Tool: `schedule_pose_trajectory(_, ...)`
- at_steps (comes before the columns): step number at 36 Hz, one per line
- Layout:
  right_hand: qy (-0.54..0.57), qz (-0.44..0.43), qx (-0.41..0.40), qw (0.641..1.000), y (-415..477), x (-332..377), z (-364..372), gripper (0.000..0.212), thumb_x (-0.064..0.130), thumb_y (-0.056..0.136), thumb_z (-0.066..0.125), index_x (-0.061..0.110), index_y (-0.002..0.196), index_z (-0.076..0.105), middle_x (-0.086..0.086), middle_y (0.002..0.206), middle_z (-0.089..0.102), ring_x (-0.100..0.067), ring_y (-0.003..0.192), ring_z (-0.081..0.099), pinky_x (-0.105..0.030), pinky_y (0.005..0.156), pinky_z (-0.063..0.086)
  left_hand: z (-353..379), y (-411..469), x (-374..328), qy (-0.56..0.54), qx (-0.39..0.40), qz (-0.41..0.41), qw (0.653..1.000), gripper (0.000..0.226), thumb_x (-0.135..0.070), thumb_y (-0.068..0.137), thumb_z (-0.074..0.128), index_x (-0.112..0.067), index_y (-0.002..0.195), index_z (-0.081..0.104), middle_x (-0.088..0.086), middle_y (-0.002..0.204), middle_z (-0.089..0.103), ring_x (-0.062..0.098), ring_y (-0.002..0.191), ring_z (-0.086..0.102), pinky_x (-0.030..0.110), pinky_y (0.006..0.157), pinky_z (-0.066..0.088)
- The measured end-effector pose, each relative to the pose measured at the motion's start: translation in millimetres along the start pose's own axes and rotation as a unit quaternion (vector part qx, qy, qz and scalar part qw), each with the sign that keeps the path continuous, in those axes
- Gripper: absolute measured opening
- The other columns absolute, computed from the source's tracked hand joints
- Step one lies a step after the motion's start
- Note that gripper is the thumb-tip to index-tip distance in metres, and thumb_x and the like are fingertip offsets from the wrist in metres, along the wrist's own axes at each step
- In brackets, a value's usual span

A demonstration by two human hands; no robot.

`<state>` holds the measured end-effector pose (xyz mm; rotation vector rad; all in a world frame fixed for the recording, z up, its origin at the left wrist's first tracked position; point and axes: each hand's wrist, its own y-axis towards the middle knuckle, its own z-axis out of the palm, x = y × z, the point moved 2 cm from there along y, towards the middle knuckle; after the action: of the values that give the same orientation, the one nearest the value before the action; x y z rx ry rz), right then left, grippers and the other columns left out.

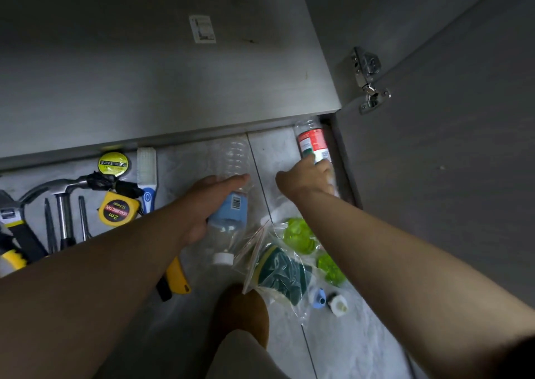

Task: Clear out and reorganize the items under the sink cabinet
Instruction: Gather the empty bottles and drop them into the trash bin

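The right hand (307, 177) was clenched around a clear plastic bottle with a red label (314, 144), low beside the grey cabinet door (434, 161). The left hand (214, 202) rested, fingers straight, on a clear plastic bottle with a blue label (231, 208) lying on the grey tiled floor (275, 153). Further left lay a yellow tape measure (117, 208).

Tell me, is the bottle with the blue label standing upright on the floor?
No, the bottle with the blue label lies on its side, white cap toward the person, under the left hand.
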<state>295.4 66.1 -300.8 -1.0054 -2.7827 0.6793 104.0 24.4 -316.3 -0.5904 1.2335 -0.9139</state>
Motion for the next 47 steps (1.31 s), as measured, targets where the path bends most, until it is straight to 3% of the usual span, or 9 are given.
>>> schedule_pose_trajectory(6,0.01,-0.022,-0.034,0.999,14.8,-9.2,-1.3,0.09,0.037,0.083,0.069,0.017,0.154,0.017,-0.016,0.162,0.013,-0.035,0.151,0.012,-0.054,0.117,0.026,1.1,-2.1,2.1,-0.004,-0.009,0.0,1.0,0.049,-0.048,0.081,0.078,-0.014,0.114,0.066,0.017,0.103,0.077,0.025,0.078,0.073,0.032,0.062,0.056)
schedule_pose_trajectory(11,0.056,0.014,0.021,0.998,22.9,-9.3,10.0,0.094,0.033,0.084,0.073,0.015,0.154,0.012,-0.019,0.146,0.034,-0.039,0.135,0.04,-0.053,0.11,0.039,-4.8,-8.1,3.8,-0.04,-0.005,0.005,0.999,0.056,-0.055,0.077,0.078,-0.027,0.122,0.061,0.013,0.11,0.074,0.027,0.086,0.073,0.035,0.062,0.059)
schedule_pose_trajectory(17,0.075,0.026,0.026,0.997,18.6,-2.4,15.1,0.084,0.035,0.085,0.076,0.013,0.147,0.023,-0.018,0.138,0.041,-0.038,0.127,0.047,-0.049,0.106,0.042,-8.4,-15.3,5.2,-0.085,0.022,-0.025,0.996,0.062,-0.06,0.08,0.073,-0.025,0.129,0.057,0.01,0.1,0.068,0.024,0.082,0.07,0.038,0.065,0.06)
schedule_pose_trajectory(24,0.126,0.041,0.04,0.99,4.9,5.6,-4.8,0.082,0.046,0.086,0.07,0.009,0.145,0.027,-0.016,0.139,0.035,-0.034,0.112,0.056,-0.036,0.076,0.039,-2.6,-25.0,-1.2,-0.046,0.003,-0.052,0.998,0.049,-0.05,0.084,0.074,-0.012,0.113,0.065,0.015,0.099,0.067,0.026,0.079,0.068,0.034,0.06,0.057)
schedule_pose_trajectory(29,0.174,0.062,0.071,0.98,-17.4,-1.7,-31.6,0.078,0.05,0.089,0.06,0.004,0.145,0.031,-0.019,0.144,0.033,-0.034,0.115,0.052,-0.035,0.083,0.044,13.5,-46.0,-11.5,-0.019,0.0,-0.028,0.999,0.05,-0.032,0.086,0.075,-0.005,0.125,0.061,0.021,0.108,0.065,0.032,0.088,0.067,0.045,0.074,0.059)
schedule_pose_trajectory(32,0.236,0.068,0.098,0.964,-40.9,-10.1,-50.4,0.075,0.047,0.09,0.058,0.003,0.146,0.033,-0.02,0.143,0.03,-0.039,0.116,0.055,-0.048,0.093,0.056,26.1,-65.5,-21.4,0.019,0.008,0.002,1.0,0.051,-0.032,0.087,0.074,-0.007,0.129,0.057,0.024,0.113,0.065,0.033,0.088,0.067,0.043,0.067,0.059)
schedule_pose_trajectory(37,0.311,0.049,0.105,0.943,-90.8,-30.1,-92.8,0.074,0.047,0.086,0.061,0.007,0.145,0.038,-0.018,0.142,0.033,-0.043,0.108,0.063,-0.052,0.091,0.057,54.7,-107.7,-45.3,0.053,0.06,0.063,0.995,0.029,-0.036,0.091,0.07,-0.013,0.108,0.068,0.01,0.079,0.072,0.024,0.067,0.07,0.042,0.067,0.059)
schedule_pose_trajectory(42,0.377,0.01,0.088,0.922,-146.2,-67.6,-145.2,0.072,0.044,0.082,0.065,0.007,0.141,0.043,-0.018,0.137,0.05,-0.041,0.113,0.065,-0.05,0.088,0.059,85.6,-166.1,-69.2,0.104,0.081,0.107,0.986,0.034,-0.046,0.089,0.071,-0.017,0.107,0.07,0.008,0.088,0.078,0.025,0.073,0.075,0.038,0.068,0.062)
schedule_pose_trajectory(47,0.426,-0.016,0.067,0.902,-206.4,-119.8,-194.9,0.069,0.041,0.082,0.067,0.008,0.136,0.038,-0.017,0.12,0.061,-0.036,0.097,0.071,-0.046,0.074,0.061,120.5,-230.9,-86.6,0.177,0.114,0.137,0.968,0.043,-0.053,0.085,0.075,-0.018,0.108,0.068,0.01,0.08,0.074,0.027,0.066,0.072,0.055,0.086,0.06)
